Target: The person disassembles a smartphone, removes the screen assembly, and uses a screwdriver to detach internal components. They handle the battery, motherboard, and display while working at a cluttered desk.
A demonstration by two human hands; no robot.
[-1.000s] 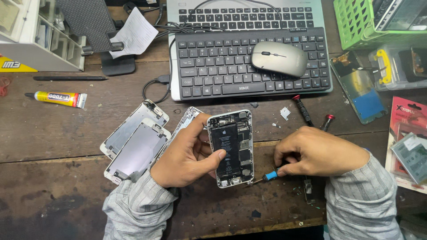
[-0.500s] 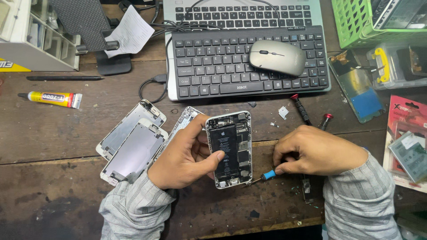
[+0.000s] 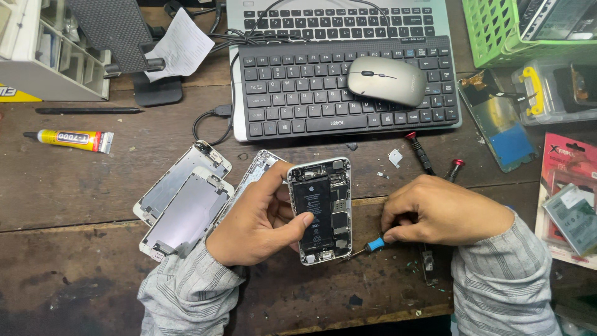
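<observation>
Head view: I log the left hand (image 3: pixel 258 218) clamped on the opened phone (image 3: pixel 320 208); the right hand (image 3: pixel 444 208) pinches a small screwdriver (image 3: pixel 368 246) at its 5 o'clock corner. Screen panels (image 3: pixel 183 205) lie detached at 9 o'clock; I judge internals remain in place.

Soft, even overhead light, faint shadows under the hands, sharp focus throughout, slight wide-angle stretch at edges.

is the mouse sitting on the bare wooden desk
No, the grey mouse rests on top of the black keyboard, not on the wooden desk.
</observation>
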